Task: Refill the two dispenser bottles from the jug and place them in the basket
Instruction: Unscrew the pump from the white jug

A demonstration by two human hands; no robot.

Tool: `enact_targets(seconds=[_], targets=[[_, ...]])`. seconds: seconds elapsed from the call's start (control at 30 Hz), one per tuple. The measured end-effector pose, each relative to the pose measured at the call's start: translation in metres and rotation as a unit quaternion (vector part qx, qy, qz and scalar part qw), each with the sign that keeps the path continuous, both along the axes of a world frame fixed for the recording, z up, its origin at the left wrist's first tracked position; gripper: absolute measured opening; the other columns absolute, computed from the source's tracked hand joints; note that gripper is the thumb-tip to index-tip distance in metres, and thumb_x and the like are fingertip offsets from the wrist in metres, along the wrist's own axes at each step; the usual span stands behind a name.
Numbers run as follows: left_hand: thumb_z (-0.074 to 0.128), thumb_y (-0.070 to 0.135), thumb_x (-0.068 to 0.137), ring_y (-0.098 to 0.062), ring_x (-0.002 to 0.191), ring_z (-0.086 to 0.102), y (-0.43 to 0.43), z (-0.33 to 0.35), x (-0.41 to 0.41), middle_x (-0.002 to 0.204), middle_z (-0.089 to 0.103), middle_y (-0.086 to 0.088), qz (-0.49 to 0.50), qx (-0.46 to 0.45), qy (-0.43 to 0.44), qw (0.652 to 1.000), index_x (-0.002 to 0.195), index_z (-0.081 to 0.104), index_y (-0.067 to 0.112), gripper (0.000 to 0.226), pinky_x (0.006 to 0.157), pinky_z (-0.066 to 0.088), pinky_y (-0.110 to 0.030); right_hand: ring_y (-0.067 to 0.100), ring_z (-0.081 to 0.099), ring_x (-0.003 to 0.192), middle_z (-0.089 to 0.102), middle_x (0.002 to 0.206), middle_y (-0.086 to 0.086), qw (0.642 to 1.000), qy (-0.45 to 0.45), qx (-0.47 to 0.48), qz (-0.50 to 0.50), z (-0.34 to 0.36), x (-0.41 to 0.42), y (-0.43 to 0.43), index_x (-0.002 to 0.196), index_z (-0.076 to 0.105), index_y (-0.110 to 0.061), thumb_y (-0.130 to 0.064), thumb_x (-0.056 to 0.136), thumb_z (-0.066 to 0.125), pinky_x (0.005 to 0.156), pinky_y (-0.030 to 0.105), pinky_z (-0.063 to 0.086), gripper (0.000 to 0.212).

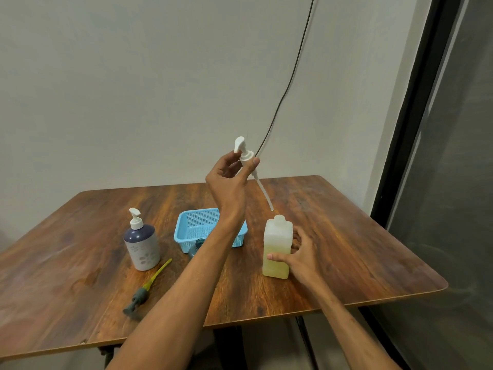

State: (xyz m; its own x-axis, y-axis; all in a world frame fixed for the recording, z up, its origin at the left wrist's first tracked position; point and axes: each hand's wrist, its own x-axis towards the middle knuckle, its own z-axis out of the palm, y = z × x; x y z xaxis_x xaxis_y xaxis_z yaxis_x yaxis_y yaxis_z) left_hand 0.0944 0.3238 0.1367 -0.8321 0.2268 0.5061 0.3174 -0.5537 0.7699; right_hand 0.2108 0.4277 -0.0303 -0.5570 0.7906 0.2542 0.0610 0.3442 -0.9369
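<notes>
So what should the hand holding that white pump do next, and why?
Probably lay the white pump on the table, where the grey pump already lies. The left hand pinches it, tube tip just above the open neck of the square bottle, while the right hand steadies that bottle. One picture cannot rule out reinserting it.

We take this for a plain room in a home or small office, not a lab or workshop. We see a wood-grain tabletop [346, 249] with rounded corners set near a bare, pale painted wall [133, 89], a thin dark cable [289, 84] hanging loose down that wall, and a dark-framed glass pane [458, 182] at the right. The things on the tabletop are household ones: a flowered pump bottle [142, 248] and a small blue plastic basket [181, 240].
</notes>
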Motion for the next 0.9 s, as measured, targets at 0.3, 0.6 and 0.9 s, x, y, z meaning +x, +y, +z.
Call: enact_targets(seconds=[0.3,0.6,0.9], targets=[[0.084,0.007,0.075,-0.016,0.093,0.073,0.003,-0.064,0.001,0.098,0.076,-0.003,-0.015,-0.056,-0.001,0.998,0.108,0.072,0.010,0.035,0.080,0.059,-0.025,0.022,0.061,0.116,0.060,0.133,0.002,0.999,-0.007,0.012,-0.047,0.006,0.023,0.007,0.139,0.050,-0.017,-0.014,0.056,0.098,0.087,0.048,0.060,0.096],[0.079,0.020,0.083,-0.005,0.092,0.069,0.017,-0.136,0.012,0.097,0.072,0.009,-0.021,-0.201,0.099,0.974,0.101,0.071,0.019,0.020,0.081,0.058,-0.023,0.017,0.059,0.110,0.059,0.128,0.000,0.997,-0.004,0.017,-0.080,0.005,0.042,0.015,0.136,0.051,-0.014,-0.012,0.055,0.099,0.074,0.029,0.056,0.095],[0.074,0.006,0.082,0.001,0.094,0.063,0.009,-0.180,0.017,0.097,0.067,0.019,-0.043,-0.341,0.158,0.926,0.098,0.067,0.034,0.034,0.078,0.060,-0.024,0.020,0.062,0.112,0.063,0.130,0.004,0.993,-0.007,0.027,-0.112,0.003,0.044,0.016,0.135,0.052,-0.016,-0.022,0.051,0.101,0.084,0.045,0.061,0.097]])
